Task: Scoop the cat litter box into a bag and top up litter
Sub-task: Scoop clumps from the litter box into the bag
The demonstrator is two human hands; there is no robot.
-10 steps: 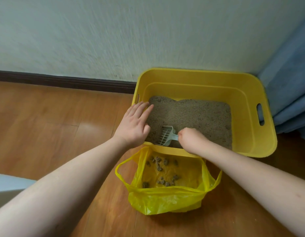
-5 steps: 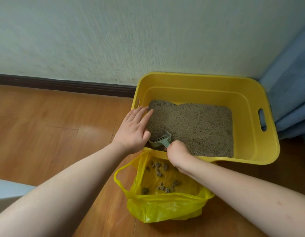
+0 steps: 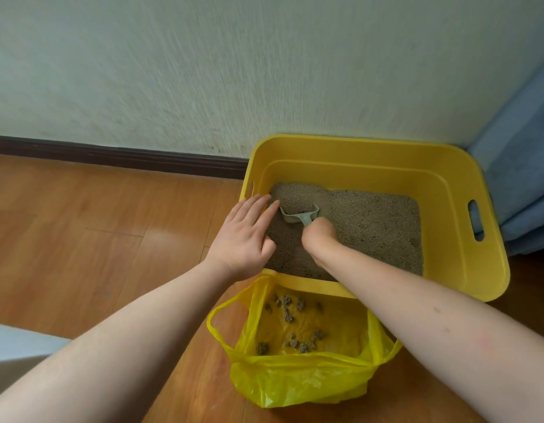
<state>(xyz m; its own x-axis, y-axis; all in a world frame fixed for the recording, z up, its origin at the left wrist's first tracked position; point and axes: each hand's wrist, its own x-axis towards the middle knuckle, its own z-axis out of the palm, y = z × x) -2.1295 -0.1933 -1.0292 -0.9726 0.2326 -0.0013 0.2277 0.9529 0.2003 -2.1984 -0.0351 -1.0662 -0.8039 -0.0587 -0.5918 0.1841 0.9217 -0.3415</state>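
A yellow litter box [image 3: 453,190] stands on the wood floor against the wall, filled with grey-brown litter [image 3: 371,221]. My right hand [image 3: 321,235] is shut on the handle of a pale green scoop [image 3: 299,215], whose bowl digs into the litter at the box's left end. My left hand [image 3: 243,236] lies flat, fingers apart, on the box's left rim and holds nothing. A yellow plastic bag [image 3: 298,374] sits open on the floor in front of the box, with several dark clumps [image 3: 290,325] inside.
A blue curtain [image 3: 521,166] hangs at the right, touching the box's far corner. A dark baseboard [image 3: 112,155] runs along the pale wall. Wood floor [image 3: 96,233] stretches to the left. A pale object [image 3: 17,346] shows at the lower left edge.
My right hand has pushed the scoop from the box's near edge farther into the litter, toward the far left corner. My left hand stays on the rim.
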